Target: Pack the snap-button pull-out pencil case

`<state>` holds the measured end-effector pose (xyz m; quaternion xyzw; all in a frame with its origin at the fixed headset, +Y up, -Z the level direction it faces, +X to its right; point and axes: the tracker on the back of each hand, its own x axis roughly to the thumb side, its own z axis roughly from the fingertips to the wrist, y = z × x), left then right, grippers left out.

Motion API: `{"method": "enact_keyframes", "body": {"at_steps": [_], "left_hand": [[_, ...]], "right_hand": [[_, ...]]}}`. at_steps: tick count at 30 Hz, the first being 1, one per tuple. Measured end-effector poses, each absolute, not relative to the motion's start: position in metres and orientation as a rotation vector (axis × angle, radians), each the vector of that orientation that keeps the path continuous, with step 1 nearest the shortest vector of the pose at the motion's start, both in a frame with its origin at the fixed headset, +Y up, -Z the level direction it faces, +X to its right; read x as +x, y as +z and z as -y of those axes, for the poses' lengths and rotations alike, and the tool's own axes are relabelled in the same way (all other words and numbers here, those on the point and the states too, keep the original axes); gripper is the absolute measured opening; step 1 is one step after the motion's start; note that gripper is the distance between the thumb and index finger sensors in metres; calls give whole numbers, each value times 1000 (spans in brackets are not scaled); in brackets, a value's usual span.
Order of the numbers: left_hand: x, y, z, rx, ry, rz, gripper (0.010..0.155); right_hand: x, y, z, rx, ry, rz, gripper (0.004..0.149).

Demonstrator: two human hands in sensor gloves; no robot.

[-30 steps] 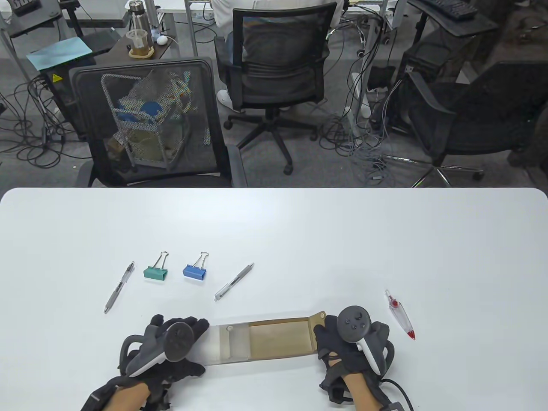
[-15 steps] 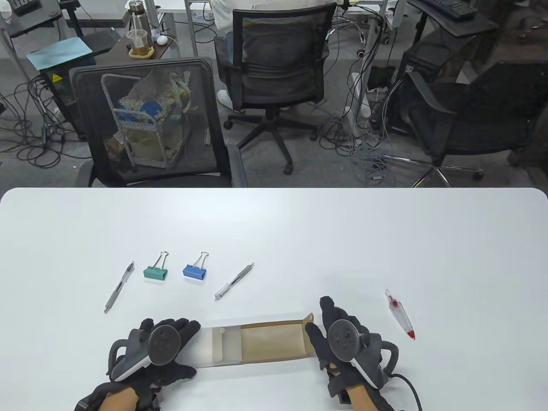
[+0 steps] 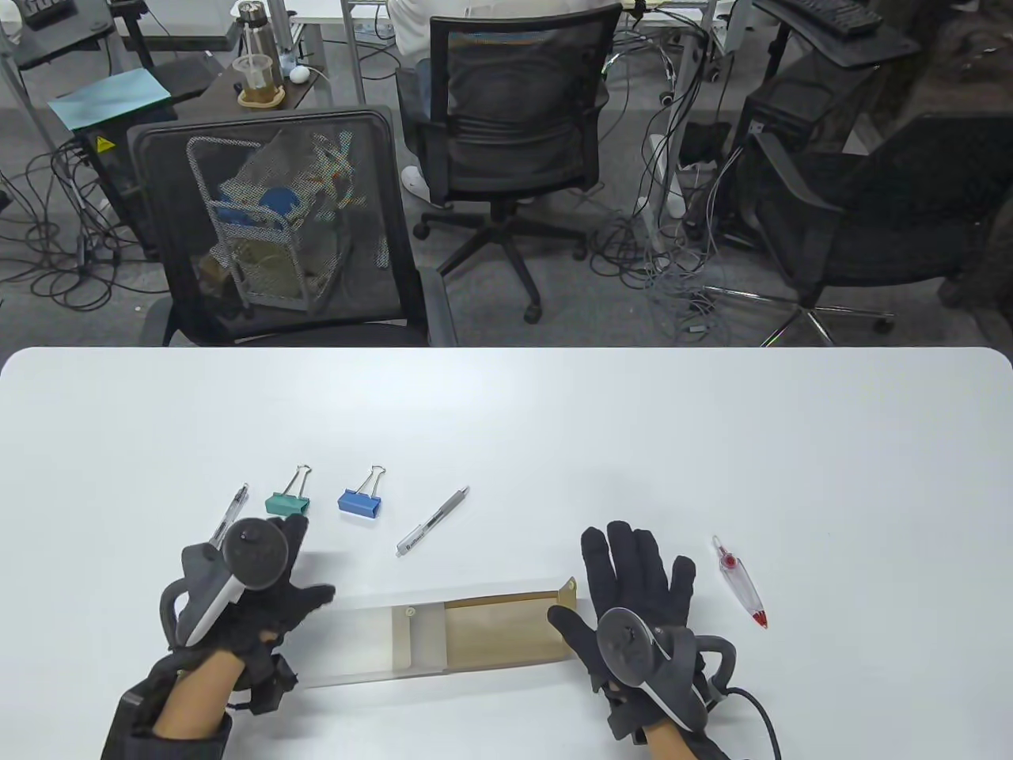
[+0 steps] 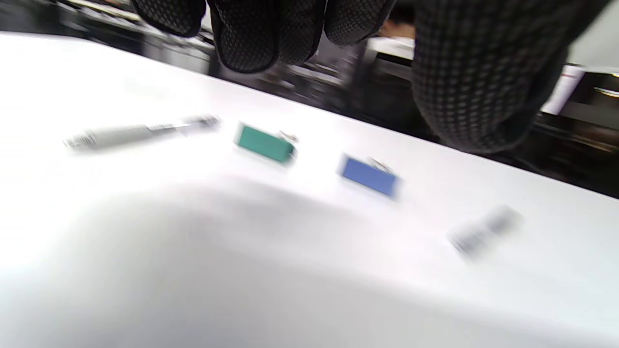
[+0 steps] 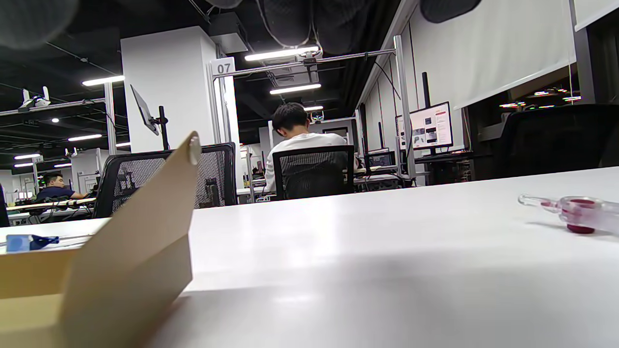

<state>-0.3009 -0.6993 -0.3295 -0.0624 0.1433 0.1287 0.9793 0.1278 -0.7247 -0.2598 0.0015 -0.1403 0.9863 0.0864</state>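
Near the table's front edge the pencil case [image 3: 443, 637] lay pulled open, its long axis left to right between both hands. Beyond it, the left hand [image 3: 245, 598], empty with fingers loosely spread, hovered beside the left pen [image 3: 229, 514] and green binder clip [image 3: 286, 503], nearer to them than the right hand [image 3: 633, 586], which was empty, flat and wide.

White rounded-corner bench [image 3: 506, 412]. Grey carpet floor [image 3: 554, 309] strewn with black and white cables [image 3: 673, 269]. Three black mesh office chairs: near [image 3: 277, 229], occupied centre [image 3: 514, 119], right [image 3: 886, 222]. Wire mesh basket [image 3: 261, 229] behind the near chair. White pillar marked 07 [image 5: 169, 87]. Fluorescent ceiling strip lights [image 5: 283, 53]. Lit desktop monitor [image 5: 430, 125].
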Motion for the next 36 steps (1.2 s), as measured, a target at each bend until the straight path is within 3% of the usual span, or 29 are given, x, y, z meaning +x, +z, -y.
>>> {"method": "enact_keyframes", "body": {"at_steps": [5, 15, 24, 30, 36], "left_hand": [[-304, -381, 698, -154, 129, -536, 82], [-297, -439, 733, -245, -70, -694, 75], [-296, -449, 746, -256, -79, -716, 64], [-295, -447, 743, -241, -49, -712, 67], [-292, -422, 714, -120, 57, -602, 71]], "right_hand": [[127, -259, 724, 6, 2949, 415, 88], [127, -260, 725, 0, 2946, 410, 87], [126, -260, 726, 4, 2952, 407, 87], [125, -260, 726, 7, 2955, 405, 87], [124, -259, 727, 12, 2950, 391, 87]]}}
